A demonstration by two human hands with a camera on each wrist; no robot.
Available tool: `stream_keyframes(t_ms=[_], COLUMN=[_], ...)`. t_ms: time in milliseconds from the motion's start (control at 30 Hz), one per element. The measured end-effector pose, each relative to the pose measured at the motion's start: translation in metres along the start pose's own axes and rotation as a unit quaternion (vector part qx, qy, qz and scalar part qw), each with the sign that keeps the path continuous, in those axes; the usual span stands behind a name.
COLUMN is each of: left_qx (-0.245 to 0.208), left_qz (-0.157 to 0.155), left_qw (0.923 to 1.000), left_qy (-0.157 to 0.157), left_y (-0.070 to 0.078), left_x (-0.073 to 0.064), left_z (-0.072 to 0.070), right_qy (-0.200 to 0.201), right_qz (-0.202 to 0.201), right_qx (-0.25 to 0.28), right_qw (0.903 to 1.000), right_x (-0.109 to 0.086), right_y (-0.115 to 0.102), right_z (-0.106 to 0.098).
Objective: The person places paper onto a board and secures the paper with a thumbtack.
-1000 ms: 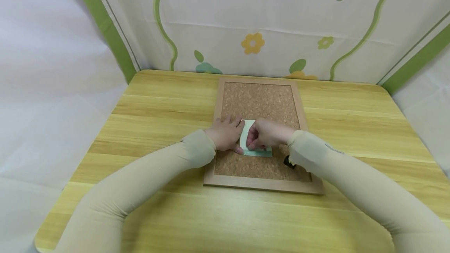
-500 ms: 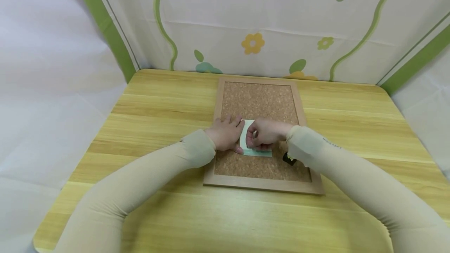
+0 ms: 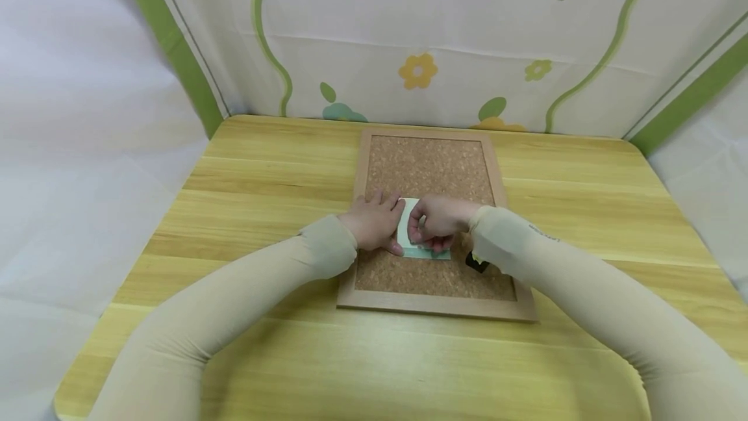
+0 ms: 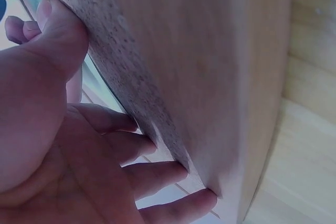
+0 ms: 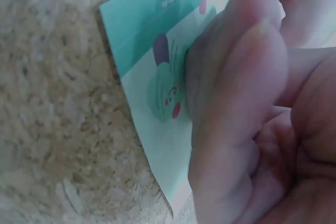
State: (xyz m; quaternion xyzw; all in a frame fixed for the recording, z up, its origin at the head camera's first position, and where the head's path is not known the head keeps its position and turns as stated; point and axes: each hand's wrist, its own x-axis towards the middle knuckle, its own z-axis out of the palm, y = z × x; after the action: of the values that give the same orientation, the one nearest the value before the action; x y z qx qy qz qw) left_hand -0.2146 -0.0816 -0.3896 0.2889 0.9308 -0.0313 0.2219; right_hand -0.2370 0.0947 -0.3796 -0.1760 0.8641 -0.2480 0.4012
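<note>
A pale green paper note [image 3: 406, 226] with a darker green band and a small printed cartoon lies on a cork board [image 3: 429, 164]. My left hand [image 3: 374, 223] rests flat, fingers spread, across the board's left frame and cork, its thumb at the note's lower left corner. In the left wrist view, the fingertips [image 4: 173, 174] touch the board near its frame. My right hand [image 3: 438, 221] is over the note with its fingers curled and the fingertips down on the paper. Seen from the right wrist, those fingers cover the right part of the printed note [image 5: 139, 51]; no object shows between them.
The board's wooden frame [image 3: 438, 304] lies on a wood-grain table [image 3: 280, 180]. A small black item [image 3: 476, 262] shows beneath the right sleeve cuff. Behind the table hangs a white curtain [image 3: 350, 63] with flowers and green vines.
My right hand has shifted slightly left over the note, its fingers lifting a little and moving apart from the earlier closer curl. The left hand, note and board have stayed in place.
</note>
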Motion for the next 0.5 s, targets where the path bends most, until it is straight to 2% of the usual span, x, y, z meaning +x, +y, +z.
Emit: stream_keyframes(t_ms=[500], left_qx=[-0.006], left_qz=[0.002], left_qw=[1.0], left_qy=[-0.007], left_y=[0.001], left_x=[-0.002], left_z=[-0.002], right_qy=[0.004], right_qz=[0.038], right_qx=[-0.025], right_qw=[0.9989], right_x=[0.001], right_y=[-0.012], right_z=[0.0])
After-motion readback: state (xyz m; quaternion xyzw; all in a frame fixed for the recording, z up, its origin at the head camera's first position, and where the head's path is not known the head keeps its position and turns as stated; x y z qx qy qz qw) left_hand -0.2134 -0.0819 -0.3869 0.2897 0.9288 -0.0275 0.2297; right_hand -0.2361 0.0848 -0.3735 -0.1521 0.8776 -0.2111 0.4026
